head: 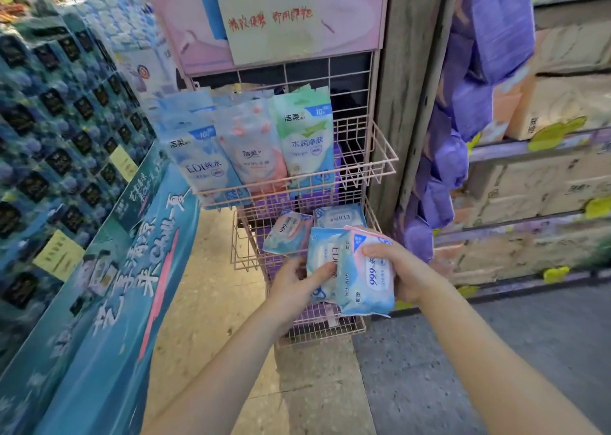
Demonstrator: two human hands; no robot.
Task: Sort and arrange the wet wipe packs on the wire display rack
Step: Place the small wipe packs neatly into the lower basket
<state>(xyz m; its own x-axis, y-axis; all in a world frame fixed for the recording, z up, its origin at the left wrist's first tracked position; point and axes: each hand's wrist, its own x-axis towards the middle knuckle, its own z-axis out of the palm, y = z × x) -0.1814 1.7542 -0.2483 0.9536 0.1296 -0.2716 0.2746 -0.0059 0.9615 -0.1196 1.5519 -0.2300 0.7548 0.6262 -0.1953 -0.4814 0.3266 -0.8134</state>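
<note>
Because each of the two hands carries a soft, slippery pack and the two packs overlap, the likeliest mishap, in my judgement, is that one slides free while the other is being placed. It could then fall past the wire rim to the floor or land on the wrong sort. The lower basket (241, 256) of the pink wire rack (380, 80) adds to that risk, since a loose 999 pack (287, 233) and a loose EDI pack (340, 216) lie flat in it side by side, so a hurried drop could leave the kinds mixed. The upper basket (373, 157) holds upright rows of blue packs (201, 160), pink packs (254, 150) and green packs (307, 137), which a careless lift might knock askew. The left hand (294, 282) is curled narrowly round the near edge of the held EDI pack (322, 256), thumb on its face. The right hand (400, 269) wraps its fingers over the held 999 pack (367, 286), which lies partly across the other. Both packs hang just above the lower basket's front.
</note>
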